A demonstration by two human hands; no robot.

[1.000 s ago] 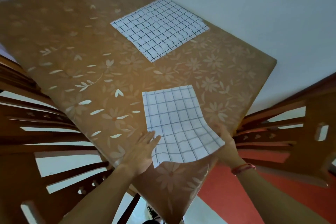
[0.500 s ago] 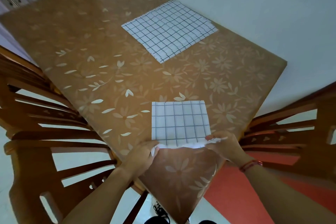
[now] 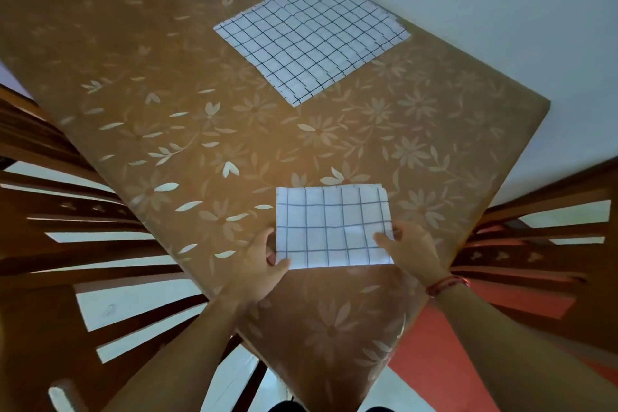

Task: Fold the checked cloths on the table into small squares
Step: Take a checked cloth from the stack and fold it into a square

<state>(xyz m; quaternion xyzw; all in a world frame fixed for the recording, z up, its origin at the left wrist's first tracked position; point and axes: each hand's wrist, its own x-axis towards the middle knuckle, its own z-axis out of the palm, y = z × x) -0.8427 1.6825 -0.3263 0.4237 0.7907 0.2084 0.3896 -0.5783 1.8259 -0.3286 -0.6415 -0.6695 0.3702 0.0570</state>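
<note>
A: Where was the near cloth (image 3: 332, 227)?

B: On the table (image 3: 160, 70), at its near corner. White with dark checks, folded to a small rectangle, lying flat. Its near edge sat close to the table's rim.

A: Left hand (image 3: 255, 262)?

B: At that same table corner, on the cloth's left side. Thumb lay on top of the near-left corner and the fingers curled in at the left edge. A pinch grip on the near cloth. Could not tell how far the fingers went under.

A: Right hand (image 3: 413, 252)?

B: Also at the table's near corner, on the cloth's right side. Thumb pressed down on top by the right edge, fingers curled past it and partly hidden by the fabric. It pinched the near cloth too. Red band (image 3: 446, 284) on the wrist.

A: And the far cloth (image 3: 311, 37)?

B: Spread flat on the table's far half, near the edge along the wall (image 3: 501, 10). Larger, same checks, well apart from both hands.

A: Surroundings?

B: Table cover was brown with pale flowers. One wooden chair (image 3: 50, 211) stood at the table's left side, another chair (image 3: 551, 244) at its right. Red floor (image 3: 434, 361) showed below the table's right side.
</note>
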